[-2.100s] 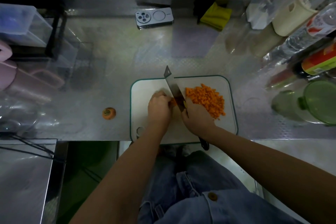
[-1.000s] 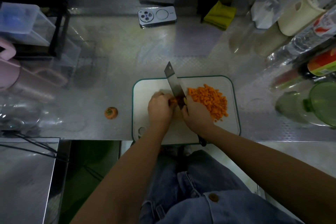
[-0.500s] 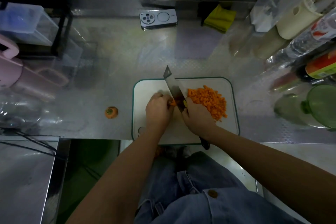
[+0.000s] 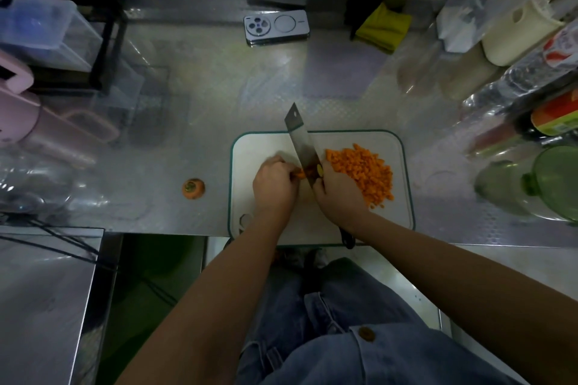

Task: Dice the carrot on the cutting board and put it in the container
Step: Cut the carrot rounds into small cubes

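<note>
1. Far left of the worktop (image 4: 200,97): pink jug (image 4: 18,109) and clear tubs crowding the edge, bare steel between them and the board.
2. Lone carrot top (image 4: 193,188) lying on the steel, well apart from the cutting board (image 4: 259,147), just left of its green rim.
3. Left hand (image 4: 273,186) curled narrow, fingertips pinning the last carrot piece (image 4: 299,174) to the board; only a sliver of orange peeking out on the hand's right side.
4. Knife (image 4: 301,142) right against that sliver, blade tilted, tip poking past the board's far edge.
5. Right hand (image 4: 339,194) closed around the knife handle, black butt showing near the board's front edge.
6. Diced carrot (image 4: 362,170) heaped just beyond the right hand, touching its knuckles, filling the board's right half; thin white margin left to the right rim.
7. Open steel behind the board up to a phone (image 4: 276,26) and yellow cloth (image 4: 383,26).
8. Right edge packed: bottles (image 4: 538,72), green-lidded container (image 4: 531,187) near the board.
</note>
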A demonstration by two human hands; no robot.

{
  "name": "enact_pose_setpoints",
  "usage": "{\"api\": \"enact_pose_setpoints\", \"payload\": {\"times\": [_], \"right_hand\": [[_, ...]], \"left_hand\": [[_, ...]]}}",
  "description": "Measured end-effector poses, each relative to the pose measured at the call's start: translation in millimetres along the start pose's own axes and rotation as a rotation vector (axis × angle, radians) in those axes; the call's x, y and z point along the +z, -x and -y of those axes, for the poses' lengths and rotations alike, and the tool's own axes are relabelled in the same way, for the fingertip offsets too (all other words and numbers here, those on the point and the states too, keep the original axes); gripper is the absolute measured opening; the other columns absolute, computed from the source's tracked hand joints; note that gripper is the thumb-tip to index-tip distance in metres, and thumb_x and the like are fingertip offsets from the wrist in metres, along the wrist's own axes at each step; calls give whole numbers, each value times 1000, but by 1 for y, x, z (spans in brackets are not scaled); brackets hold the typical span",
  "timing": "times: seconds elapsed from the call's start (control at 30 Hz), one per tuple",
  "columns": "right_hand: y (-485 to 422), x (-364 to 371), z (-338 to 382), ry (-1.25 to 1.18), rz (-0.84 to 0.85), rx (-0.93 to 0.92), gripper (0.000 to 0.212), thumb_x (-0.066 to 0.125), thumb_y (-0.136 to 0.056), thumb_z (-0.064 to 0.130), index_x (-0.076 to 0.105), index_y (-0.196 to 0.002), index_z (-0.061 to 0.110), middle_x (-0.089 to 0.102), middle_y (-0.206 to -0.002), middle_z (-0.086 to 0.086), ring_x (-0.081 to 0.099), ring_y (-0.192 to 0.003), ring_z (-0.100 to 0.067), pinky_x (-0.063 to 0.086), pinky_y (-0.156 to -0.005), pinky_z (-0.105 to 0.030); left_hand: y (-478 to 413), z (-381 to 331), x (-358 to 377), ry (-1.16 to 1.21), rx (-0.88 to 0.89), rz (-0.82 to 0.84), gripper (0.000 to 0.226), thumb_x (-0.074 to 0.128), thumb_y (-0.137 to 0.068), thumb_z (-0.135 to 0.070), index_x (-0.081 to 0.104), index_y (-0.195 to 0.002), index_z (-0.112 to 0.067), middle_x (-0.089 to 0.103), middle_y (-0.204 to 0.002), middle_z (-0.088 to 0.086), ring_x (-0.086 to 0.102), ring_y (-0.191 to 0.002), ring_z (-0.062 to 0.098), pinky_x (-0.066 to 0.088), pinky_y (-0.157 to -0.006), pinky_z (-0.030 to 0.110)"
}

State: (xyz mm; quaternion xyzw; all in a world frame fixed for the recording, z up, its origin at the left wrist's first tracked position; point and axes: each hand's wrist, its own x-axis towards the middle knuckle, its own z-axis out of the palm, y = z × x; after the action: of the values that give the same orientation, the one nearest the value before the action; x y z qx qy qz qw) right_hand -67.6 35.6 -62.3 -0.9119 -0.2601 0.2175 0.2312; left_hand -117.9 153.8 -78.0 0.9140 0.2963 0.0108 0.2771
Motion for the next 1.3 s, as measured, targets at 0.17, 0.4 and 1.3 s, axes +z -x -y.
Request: {"api": "enact_pose_setpoints", "payload": {"times": [0.17,0.4,1.3], "right_hand": [[7,-4,-2,-3,-14,-56,39,44,-95,14,42,-132,3,49,-66,0,46,-52,-16,31,-48,-29],[6,-2,2,51,19,-44,23,44,-95,17,48,-115,8,49,-70,0,49,-57,-19,33,-52,-30],[4,-3,4,62,-11,-72,38,43,-95,17,42,-132,7,62,-80,-12,61,-69,-32,35,-54,-33]], "left_hand": [[-1,1,-1,-7,-6,-3,14,65,-83,-17,76,-91,-17,63,-89,7,57,-86,24,41,-70,29],[-2,2,-1,-21,-10,10,12,67,-82,-17,76,-88,-14,62,-85,9,55,-84,25,35,-68,27],[1,4,-4,38,-63,2,9,64,-79,-17,73,-82,-13,66,-77,6,57,-77,23,39,-65,29]]}}
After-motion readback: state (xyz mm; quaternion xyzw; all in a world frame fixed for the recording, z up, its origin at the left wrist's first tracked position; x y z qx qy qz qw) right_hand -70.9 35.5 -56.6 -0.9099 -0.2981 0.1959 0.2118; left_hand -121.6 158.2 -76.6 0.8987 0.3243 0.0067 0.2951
